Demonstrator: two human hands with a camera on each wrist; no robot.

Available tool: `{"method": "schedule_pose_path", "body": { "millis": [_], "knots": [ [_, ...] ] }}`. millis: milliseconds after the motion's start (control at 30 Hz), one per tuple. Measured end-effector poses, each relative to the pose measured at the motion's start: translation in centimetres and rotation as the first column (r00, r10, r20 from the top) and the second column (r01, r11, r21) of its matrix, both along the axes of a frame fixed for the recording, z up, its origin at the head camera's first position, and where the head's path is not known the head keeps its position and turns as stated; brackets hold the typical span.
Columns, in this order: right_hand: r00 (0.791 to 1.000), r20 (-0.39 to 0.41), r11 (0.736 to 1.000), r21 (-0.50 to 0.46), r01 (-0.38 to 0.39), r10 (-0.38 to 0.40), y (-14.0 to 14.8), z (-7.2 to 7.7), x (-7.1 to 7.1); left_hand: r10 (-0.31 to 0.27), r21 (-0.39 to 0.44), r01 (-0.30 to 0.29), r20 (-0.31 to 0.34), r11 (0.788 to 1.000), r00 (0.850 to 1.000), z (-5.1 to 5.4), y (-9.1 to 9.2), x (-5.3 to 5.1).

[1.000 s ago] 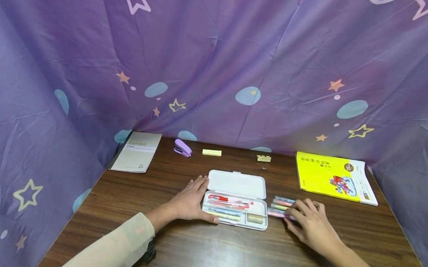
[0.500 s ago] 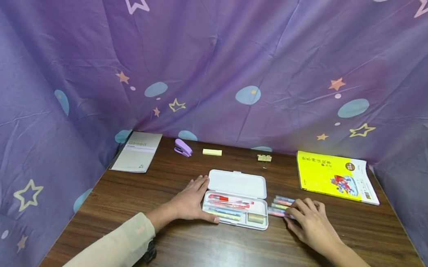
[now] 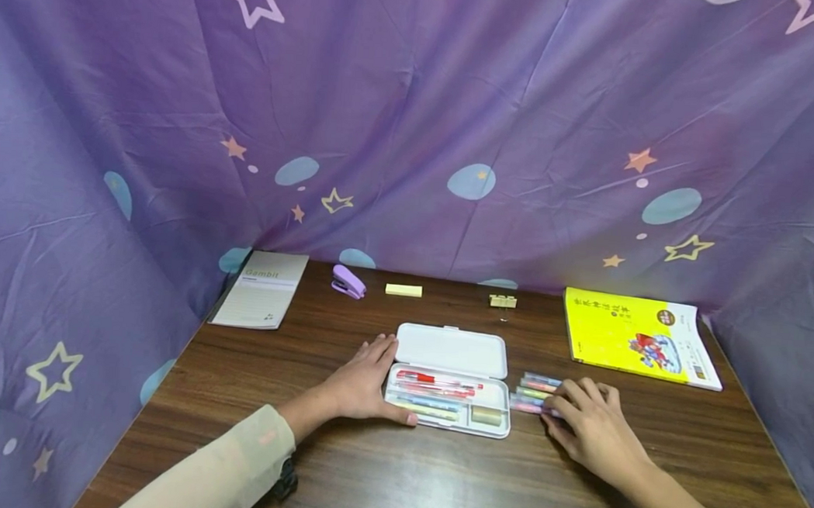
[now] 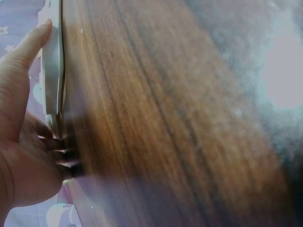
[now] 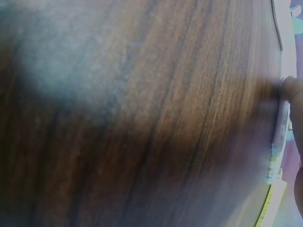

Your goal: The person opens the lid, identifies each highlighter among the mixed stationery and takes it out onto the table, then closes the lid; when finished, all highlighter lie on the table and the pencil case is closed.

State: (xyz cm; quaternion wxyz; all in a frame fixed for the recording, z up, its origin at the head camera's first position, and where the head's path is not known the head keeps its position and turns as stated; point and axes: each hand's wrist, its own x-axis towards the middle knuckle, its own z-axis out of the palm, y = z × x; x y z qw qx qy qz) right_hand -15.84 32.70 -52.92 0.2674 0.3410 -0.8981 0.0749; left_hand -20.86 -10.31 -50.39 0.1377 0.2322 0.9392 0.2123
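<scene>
Hardly anything has moved since the earlier frame: both hands and the white pencil case (image 3: 497, 400) keep their places. Left hand (image 3: 368, 388) lies spread along the case's left side, its thumb on the near edge. Right hand (image 3: 595, 425) is bent over the right ends of the loose pens (image 3: 534, 394), seemingly pinching them between thumb and fingers; how firmly, I cannot tell. Those pens lie side by side just right of the case.

Judging by this, the step in hand is steadying the case while gathering the loose pens; lifting them would call for a closed grip across every barrel, with the case held still.

Within the case are red pens (image 3: 422, 377) and a small block (image 3: 486, 416); its lid (image 3: 451, 351) is folded back. Beyond the case, on the surface (image 3: 407, 479), sit a sticky pad (image 3: 403, 290) and binder clip (image 3: 503, 301); a purple stapler (image 3: 348, 281) is beyond its left, a yellow book (image 3: 605, 336) beyond its right.
</scene>
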Motion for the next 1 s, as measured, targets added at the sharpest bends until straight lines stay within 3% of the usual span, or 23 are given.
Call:
{"method": "schedule_pose_path", "body": {
  "millis": [533,700,1000],
  "knots": [
    [0.999,0.034,1.0,0.003,0.009,-0.009,-0.8,1.0,-0.5,-0.005,-0.003,0.005,-0.005,1.0,1.0,-0.1,0.0,0.0],
    [0.999,0.05,1.0,0.003,-0.018,0.018,-3.2,1.8,-1.1,-0.009,-0.009,0.009,-0.013,1.0,1.0,-0.2,0.0,0.0],
    [0.99,0.025,0.99,0.037,-0.137,0.136,-8.8,2.3,-1.7,-0.01,-0.005,0.01,-0.013,1.0,1.0,-0.1,0.0,0.0]
  ]
}}
